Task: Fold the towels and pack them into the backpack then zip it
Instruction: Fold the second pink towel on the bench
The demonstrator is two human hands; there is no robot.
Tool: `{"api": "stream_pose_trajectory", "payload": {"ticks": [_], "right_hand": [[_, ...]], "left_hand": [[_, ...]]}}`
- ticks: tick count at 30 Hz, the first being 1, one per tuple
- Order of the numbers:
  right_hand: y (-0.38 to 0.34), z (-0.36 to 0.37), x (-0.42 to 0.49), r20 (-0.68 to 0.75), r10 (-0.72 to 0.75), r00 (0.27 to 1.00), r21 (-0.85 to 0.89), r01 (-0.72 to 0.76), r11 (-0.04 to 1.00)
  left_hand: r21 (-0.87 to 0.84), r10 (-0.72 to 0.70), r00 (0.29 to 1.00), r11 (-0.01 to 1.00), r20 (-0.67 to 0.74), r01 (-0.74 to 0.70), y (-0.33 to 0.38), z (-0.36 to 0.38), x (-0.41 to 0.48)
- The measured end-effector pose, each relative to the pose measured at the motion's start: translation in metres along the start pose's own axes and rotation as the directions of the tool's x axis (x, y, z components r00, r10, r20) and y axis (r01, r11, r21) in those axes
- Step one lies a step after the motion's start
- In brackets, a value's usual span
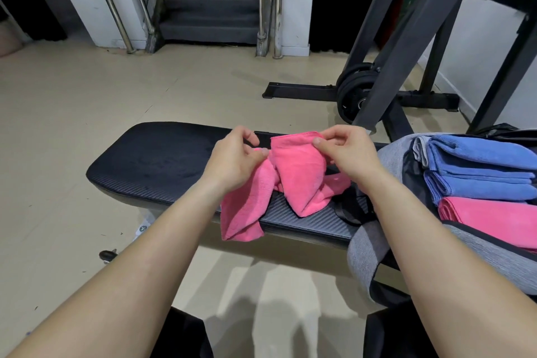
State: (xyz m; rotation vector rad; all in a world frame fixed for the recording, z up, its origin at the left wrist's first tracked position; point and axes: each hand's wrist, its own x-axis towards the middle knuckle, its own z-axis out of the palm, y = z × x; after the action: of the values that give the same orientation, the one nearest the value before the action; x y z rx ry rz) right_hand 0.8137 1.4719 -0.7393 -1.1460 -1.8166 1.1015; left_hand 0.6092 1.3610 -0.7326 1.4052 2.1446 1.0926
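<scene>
Pink terry cloth fills the middle of the frame: an unfolded pink towel (296,180) is held just above the black padded worktop (162,160), bunched and twisted. One lobe droops over the near edge of the worktop at lower centre, and another hangs onto the ribbed side of the pad. Both hands are clamped on it, close together but not touching. The left hand (235,160), at centre left, pinches a fold of the cloth between thumb and curled fingers. The right hand (345,154), just right of centre, pinches the towel's top hem between thumb and forefinger, its other fingers curled behind. Bare forearms run up from the bottom corners.

At the right edge of the frame a grey backpack (393,155) lies open on the same worktop, its main compartment facing up. Inside it, folded blue towels (479,154) are stacked in the upper part, with a folded pink towel (494,218) just below them, touching the lowest blue one. A black strap (348,212) trails from the backpack toward the held towel.

Beyond the worktop spreads a beige floor (72,113). Black weight plates (353,93) lean at the foot of a dark metal frame (406,38) in the upper right, and a dark staircase (209,0) with steel rails stands at top centre
</scene>
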Motion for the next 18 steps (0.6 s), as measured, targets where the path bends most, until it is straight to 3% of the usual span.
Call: {"api": "stream_pose_trajectory", "payload": {"ticks": [4,8,12,15,18], "right_hand": [[-0.005,0.003,-0.001,-0.050,0.029,0.998,-0.027,-0.030,0.999],[-0.015,0.013,-0.009,0.050,-0.004,0.999,-0.046,0.006,0.999],[-0.018,0.021,-0.018,0.102,-0.073,0.992,-0.091,0.083,0.992],[-0.016,0.022,-0.022,0.124,-0.157,0.980,-0.118,0.171,0.978],[-0.019,0.024,-0.025,0.134,-0.199,0.971,-0.108,0.214,0.971]], "left_hand": [[0.019,0.022,1.000,1.000,0.001,-0.022,0.014,-0.002,-0.005],[-0.175,-0.054,0.993,0.982,0.108,0.072,0.024,-0.002,-0.012],[-0.401,-0.129,0.968,0.892,0.214,0.208,0.032,-0.004,-0.017],[-0.483,-0.176,0.942,0.822,0.286,0.301,0.036,-0.009,-0.018],[-0.488,-0.124,0.940,0.829,0.319,0.275,0.033,-0.012,-0.019]]}}
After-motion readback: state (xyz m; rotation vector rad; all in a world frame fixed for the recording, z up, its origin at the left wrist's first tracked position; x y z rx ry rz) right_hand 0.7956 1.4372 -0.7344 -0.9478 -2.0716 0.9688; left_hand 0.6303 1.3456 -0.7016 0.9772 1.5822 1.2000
